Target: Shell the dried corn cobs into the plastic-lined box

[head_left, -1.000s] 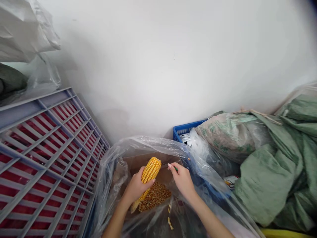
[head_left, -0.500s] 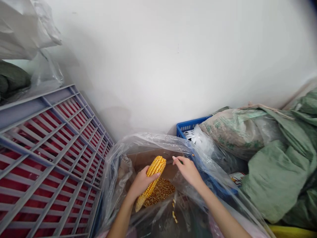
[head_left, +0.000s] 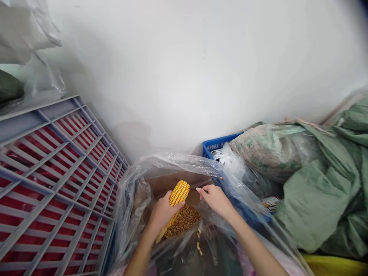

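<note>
- White wall [head_left: 178,76], bare-looking, fills the view beyond the person I'm watching.
- Slatted plastic crate [head_left: 85,156], greyish purple, close on the person's left; something red shows through the gaps.
- Green cloth [head_left: 319,207], heaped and creased, over on the person's right.
- Clear plastic sheeting [head_left: 175,157], its crinkled edge ringing the work area in front of the person.
- Printed sack [head_left: 264,153], tan with green marks, slumped on its side, partly over the blue basket's far end.
- Blue basket [head_left: 221,142], against the wall, white plastic bunched inside; partly seen through the sheeting.
- Brown cardboard [head_left: 169,182], standing inside the sheeting behind the corn.
- Kernel pile [head_left: 186,220], golden brown, low down inside the sheeting.
- Ear of corn [head_left: 179,193], yellow, tilted, top end up and toward the right; held above the pile, partly hiding it.
- Left hand [head_left: 163,211]: wrapped firmly round the ear, thumb across its front.
- Right hand [head_left: 215,197]: apart from the left, fingertips pinching the thin tool.
- Thin tool [head_left: 193,189], dark shaft, green bit at the fingers; points at the ear's top end. Contact: can't tell.
- Loose kernels [head_left: 199,249], pale yellow, short trail nearer the person than the pile.
</note>
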Motion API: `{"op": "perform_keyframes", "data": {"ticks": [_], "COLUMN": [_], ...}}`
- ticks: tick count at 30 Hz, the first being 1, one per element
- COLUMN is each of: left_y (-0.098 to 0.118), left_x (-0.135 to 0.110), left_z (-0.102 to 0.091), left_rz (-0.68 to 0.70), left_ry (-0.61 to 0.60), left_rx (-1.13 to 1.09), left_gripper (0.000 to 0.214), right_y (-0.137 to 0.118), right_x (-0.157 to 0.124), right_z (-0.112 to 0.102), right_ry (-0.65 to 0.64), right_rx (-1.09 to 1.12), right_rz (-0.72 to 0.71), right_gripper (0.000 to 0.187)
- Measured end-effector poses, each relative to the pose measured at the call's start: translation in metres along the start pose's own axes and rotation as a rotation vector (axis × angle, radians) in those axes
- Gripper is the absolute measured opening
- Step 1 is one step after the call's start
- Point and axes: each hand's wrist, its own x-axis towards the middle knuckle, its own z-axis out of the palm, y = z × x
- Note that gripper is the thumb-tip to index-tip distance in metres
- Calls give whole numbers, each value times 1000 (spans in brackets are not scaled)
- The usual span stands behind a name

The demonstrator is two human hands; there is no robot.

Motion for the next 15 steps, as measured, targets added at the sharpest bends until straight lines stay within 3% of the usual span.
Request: {"op": "perform_keyframes", "data": {"ticks": [4,10,15], "left_y": [3,2,3], "left_x": [-2,-2,-6], "left_z": [11,18,23], "left_rz": [-43,-93,-92], "left_ry": [-6,13,37], "left_rx": [238,254,367], "left_gripper": [43,40,41], "right_y": [2,9,7], "right_x": [1,1,-2], "right_z": [13,30,52], "right_ry": [-7,38,51], "right_rx": [-27,128,69], "right_rz": [92,142,175], "right_gripper": [39,42,42]}}
